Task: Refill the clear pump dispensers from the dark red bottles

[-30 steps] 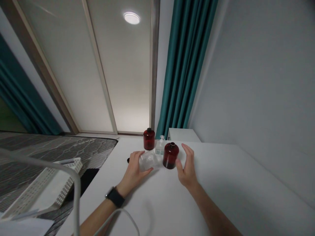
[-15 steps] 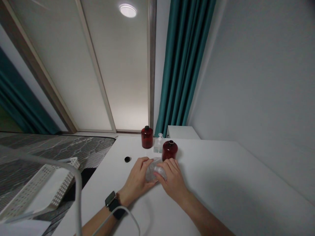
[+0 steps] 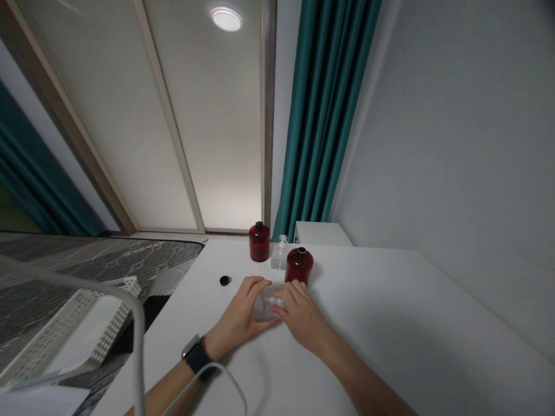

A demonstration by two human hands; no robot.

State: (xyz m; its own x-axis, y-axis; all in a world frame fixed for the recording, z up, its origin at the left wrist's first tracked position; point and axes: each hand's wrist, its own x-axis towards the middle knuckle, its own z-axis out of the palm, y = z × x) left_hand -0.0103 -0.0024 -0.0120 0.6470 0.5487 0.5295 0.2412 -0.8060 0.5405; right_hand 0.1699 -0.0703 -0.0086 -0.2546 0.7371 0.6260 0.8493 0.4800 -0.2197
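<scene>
Your left hand (image 3: 237, 310) and right hand (image 3: 301, 309) are both closed around a clear bottle (image 3: 267, 303), which lies on its side between them, just above the white table (image 3: 390, 329). Your left hand cups it from the near left, and your right fingers (image 3: 291, 299) wrap over its other end. The smooth, round body shows no label, and you have a black watch (image 3: 197, 357) on your left wrist. Just beyond your right hand stands a dark red bottle (image 3: 299, 266) with a bare neck, and left of your hands sits a small black cap (image 3: 224, 281). Farther back are a small clear pump bottle (image 3: 280, 254) and a capped dark red bottle (image 3: 259, 242). Off the table's left edge lies a white slotted basket (image 3: 87, 329), and a teal curtain (image 3: 321, 115) hangs beyond.
</scene>
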